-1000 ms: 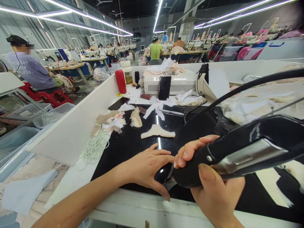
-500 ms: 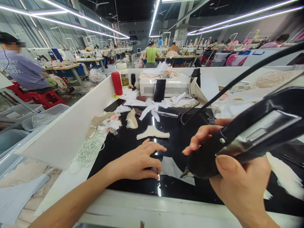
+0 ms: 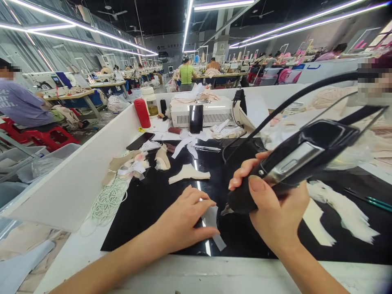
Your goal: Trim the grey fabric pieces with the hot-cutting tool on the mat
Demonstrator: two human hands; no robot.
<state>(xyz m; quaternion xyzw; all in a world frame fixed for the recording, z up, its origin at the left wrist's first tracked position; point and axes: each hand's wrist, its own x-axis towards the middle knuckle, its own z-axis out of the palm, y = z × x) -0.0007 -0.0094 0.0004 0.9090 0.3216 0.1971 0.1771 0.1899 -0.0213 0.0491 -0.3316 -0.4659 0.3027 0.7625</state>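
My right hand (image 3: 275, 212) is wrapped round a black corded hand-held electric cutter (image 3: 294, 161) with a silver panel and a small metal tip pointing down and left. That tip is just right of a thin, see-through grey piece (image 3: 210, 218) on the glossy black board (image 3: 147, 220); whether they touch I cannot tell. My left hand (image 3: 186, 218) lies over the piece's left side, fingers apart, hiding part of it. Beyond the fingers rests a curved cream foam piece (image 3: 189, 173).
Cream strips (image 3: 343, 208) and green-handled tweezers (image 3: 378, 203) lie at right. A tangle of pale green cord (image 3: 108, 202) and fabric scraps (image 3: 128, 165) sit at left. Behind are phones (image 3: 196, 118), a red bottle (image 3: 141, 113) and a white machine (image 3: 220, 113). The cutter's cable (image 3: 275, 110) arches overhead.
The grey piece has turned so that its length runs more toward me. The cutter's tip has shifted left and away from me. The view has swung right, showing another person at the right edge.
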